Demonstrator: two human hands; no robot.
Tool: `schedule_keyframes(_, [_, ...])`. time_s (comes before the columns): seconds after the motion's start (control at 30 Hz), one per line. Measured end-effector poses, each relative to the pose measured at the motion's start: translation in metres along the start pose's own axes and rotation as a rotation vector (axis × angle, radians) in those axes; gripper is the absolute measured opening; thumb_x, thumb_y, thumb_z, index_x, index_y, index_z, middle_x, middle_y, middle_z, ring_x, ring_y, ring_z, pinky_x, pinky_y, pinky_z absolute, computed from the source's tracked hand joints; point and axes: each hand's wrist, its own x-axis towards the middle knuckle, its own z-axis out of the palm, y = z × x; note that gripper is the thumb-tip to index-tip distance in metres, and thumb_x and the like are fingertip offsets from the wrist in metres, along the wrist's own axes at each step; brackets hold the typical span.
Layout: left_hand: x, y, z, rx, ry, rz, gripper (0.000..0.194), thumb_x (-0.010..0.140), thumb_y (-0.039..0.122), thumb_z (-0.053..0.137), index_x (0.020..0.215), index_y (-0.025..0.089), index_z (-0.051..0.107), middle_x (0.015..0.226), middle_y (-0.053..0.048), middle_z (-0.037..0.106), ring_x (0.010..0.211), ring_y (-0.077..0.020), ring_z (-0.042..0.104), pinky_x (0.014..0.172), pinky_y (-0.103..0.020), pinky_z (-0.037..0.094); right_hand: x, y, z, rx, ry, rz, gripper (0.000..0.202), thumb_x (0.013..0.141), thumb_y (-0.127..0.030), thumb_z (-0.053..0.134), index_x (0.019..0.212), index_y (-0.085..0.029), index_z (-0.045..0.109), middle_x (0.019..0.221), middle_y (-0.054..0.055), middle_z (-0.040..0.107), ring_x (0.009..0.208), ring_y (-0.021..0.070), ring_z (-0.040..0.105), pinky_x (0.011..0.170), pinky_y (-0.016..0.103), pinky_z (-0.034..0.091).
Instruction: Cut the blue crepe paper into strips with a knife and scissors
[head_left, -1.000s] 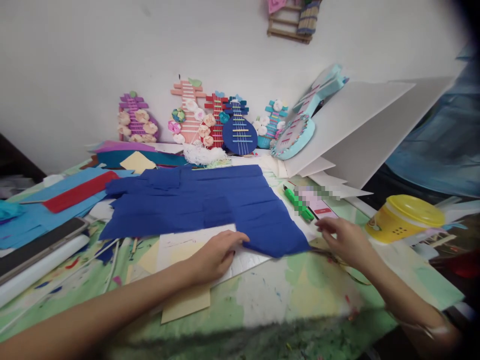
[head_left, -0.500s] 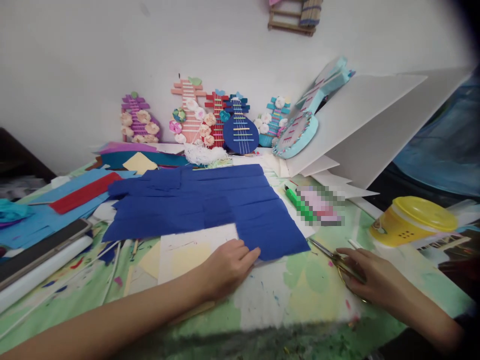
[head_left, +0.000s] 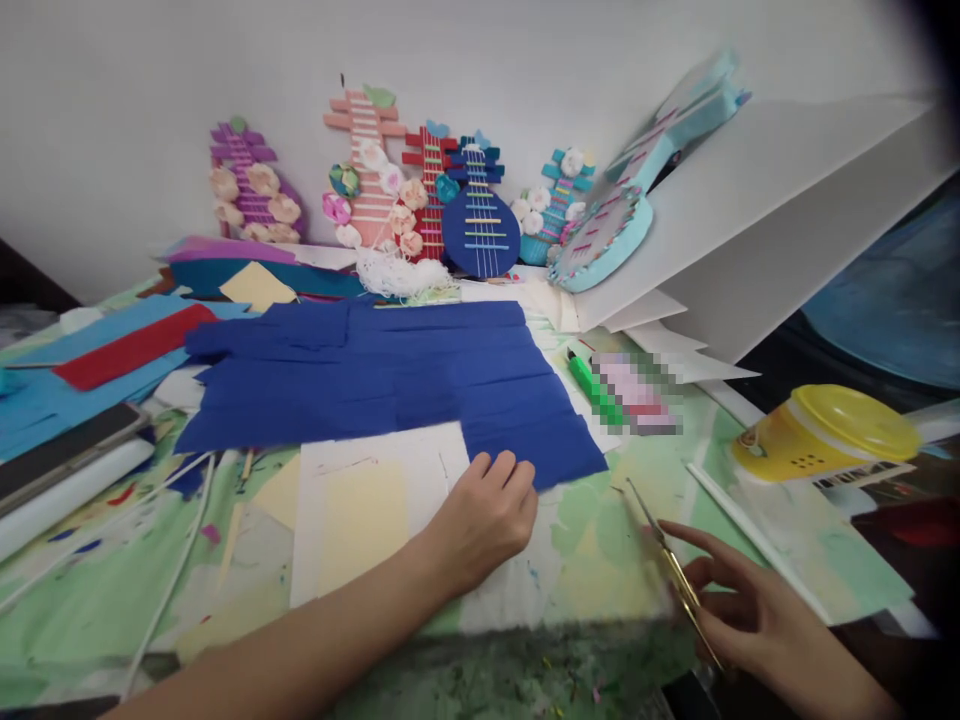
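A wide sheet of dark blue crepe paper (head_left: 360,375), made of creased strips, lies across the table. My left hand (head_left: 491,520) is closed at its front edge, the fingers curled over the paper and the fingertips hidden. Under that forearm is a white sheet (head_left: 309,520) with a pale yellow rectangle (head_left: 364,510). To the right, my right hand (head_left: 739,605) holds gold-handled scissors (head_left: 679,575) by the handles. Their blades point up and away, slightly parted, short of the blue paper's right corner and not touching it.
Small decorated paper lutes (head_left: 480,230) lean along the wall. A green cutter (head_left: 596,385) lies right of the blue paper, near a yellow-lidded tub (head_left: 825,430) and a white stick (head_left: 757,540). On the left are a phone (head_left: 71,460) and red paper (head_left: 135,347).
My left hand has shifted slightly right along the paper's edge, its fingers more curled. The scissors in my right hand have moved down and turned more upright. The camera view has shifted too.
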Motion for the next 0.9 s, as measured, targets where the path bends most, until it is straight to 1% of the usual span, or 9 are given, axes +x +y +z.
schedule_keyframes(0.1, [0.002,0.003,0.008,-0.027,0.056,-0.002,0.019,0.083,0.000,0.046,0.075,0.011,0.059,0.070,-0.008,0.052,0.064,-0.0205,0.046,0.055,-0.034,0.033,-0.006,0.000,0.012,0.217,-0.097,0.084,0.068,0.066,-0.048,0.074,0.128,-0.025,0.057,0.076,0.003,0.062,0.049,0.0143,0.053,0.040,0.025,0.040])
schedule_keyframes(0.2, [0.002,0.003,0.015,-0.054,0.123,0.012,0.023,0.084,-0.001,0.045,0.070,0.012,0.058,0.062,-0.005,0.049,0.060,-0.0187,0.043,0.054,-0.033,0.031,-0.008,-0.004,0.024,0.336,-0.205,0.134,0.064,0.061,-0.053,0.079,0.115,-0.021,0.066,0.068,0.003,0.061,0.046,0.0124,0.048,0.042,0.026,0.040])
schedule_keyframes(0.27, [0.003,0.000,0.016,-0.079,0.135,0.019,0.024,0.085,-0.001,0.045,0.069,0.013,0.057,0.061,-0.004,0.048,0.059,-0.0181,0.042,0.053,-0.033,0.030,-0.011,-0.012,0.036,0.453,-0.260,0.180,0.058,0.065,-0.055,0.077,0.110,-0.020,0.068,0.067,0.003,0.059,0.047,0.0121,0.049,0.045,0.026,0.044])
schedule_keyframes(0.33, [0.005,-0.004,0.016,-0.110,0.121,0.038,0.025,0.086,-0.001,0.045,0.070,0.013,0.058,0.061,-0.004,0.048,0.059,-0.0179,0.042,0.053,-0.033,0.030,-0.012,-0.022,0.051,0.624,-0.329,0.220,0.055,0.062,-0.056,0.078,0.102,-0.020,0.065,0.060,-0.002,0.053,0.040,0.0092,0.047,0.041,0.024,0.042])
schedule_keyframes(0.4, [0.008,-0.009,0.014,-0.137,0.109,0.060,0.024,0.086,-0.001,0.045,0.070,0.012,0.058,0.061,-0.004,0.048,0.059,-0.0177,0.042,0.053,-0.033,0.030,-0.013,-0.033,0.064,0.724,-0.402,0.212,0.053,0.055,-0.051,0.085,0.091,-0.020,0.060,0.061,-0.002,0.058,0.049,0.0134,0.059,0.047,0.023,0.047])
schedule_keyframes(0.47, [0.010,-0.013,0.014,-0.160,0.111,0.078,0.023,0.087,0.001,0.046,0.072,0.012,0.060,0.060,-0.004,0.048,0.058,-0.0174,0.042,0.052,-0.033,0.030,-0.011,-0.042,0.073,0.726,-0.426,0.240,0.045,0.068,-0.049,0.078,0.093,-0.020,0.055,0.071,0.004,0.066,0.060,0.0183,0.068,0.050,0.023,0.050])
schedule_keyframes(0.53, [0.011,-0.016,0.015,-0.182,0.120,0.087,0.022,0.088,0.003,0.046,0.073,0.011,0.061,0.060,-0.004,0.048,0.057,-0.0171,0.042,0.052,-0.033,0.030,-0.008,-0.049,0.076,0.728,-0.453,0.252,0.043,0.074,-0.048,0.073,0.100,-0.021,0.052,0.075,0.005,0.069,0.056,0.0179,0.068,0.048,0.024,0.050])
schedule_keyframes(0.73, [0.008,-0.016,0.027,-0.235,0.148,0.089,0.016,0.085,0.002,0.051,0.079,0.006,0.064,0.063,-0.007,0.056,0.059,-0.0178,0.047,0.052,-0.032,0.036,-0.004,-0.056,0.074,0.688,-0.444,0.300,0.045,0.077,-0.045,0.072,0.106,-0.017,0.052,0.053,-0.003,0.058,0.037,0.0063,0.050,0.038,0.015,0.039])
schedule_keyframes(0.9, [0.006,-0.017,0.027,-0.301,0.236,0.088,0.011,0.081,0.000,0.057,0.079,0.003,0.067,0.066,-0.011,0.062,0.061,-0.0207,0.053,0.053,-0.035,0.042,-0.006,-0.057,0.076,0.718,-0.421,0.253,0.044,0.074,-0.057,0.069,0.085,-0.017,0.054,0.048,-0.008,0.044,0.031,0.0012,0.031,0.030,0.014,0.020])
